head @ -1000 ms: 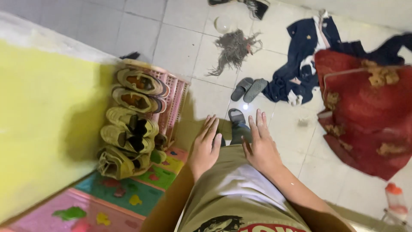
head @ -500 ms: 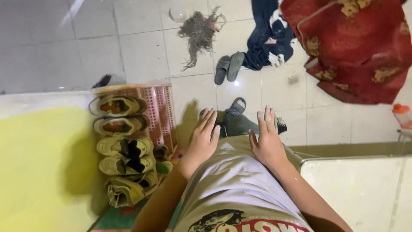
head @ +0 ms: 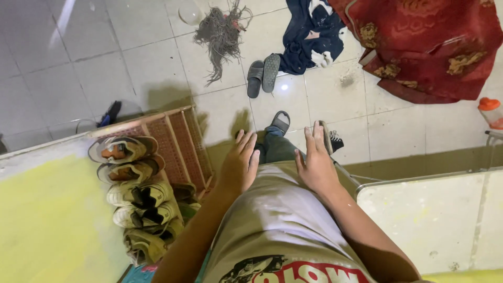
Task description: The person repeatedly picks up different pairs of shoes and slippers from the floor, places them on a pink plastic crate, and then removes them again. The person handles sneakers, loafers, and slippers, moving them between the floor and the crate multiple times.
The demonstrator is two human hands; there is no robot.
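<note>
The shoe rack (head: pixel 181 141), a slatted wooden frame, stands on the floor to the left of and below the left hand (head: pixel 240 163), nearer to it than to the right hand (head: pixel 316 163). Both hands hang open and hold nothing, fingers spread, pointing forward over the beige shirt (head: pixel 280 225). The rack's long axis runs toward the person, carrying a row of worn sneakers (head: pixel 139 196). Farther ahead on the tiles lie grey slippers (head: pixel 263 75) and a mop head (head: pixel 222 31).
</note>
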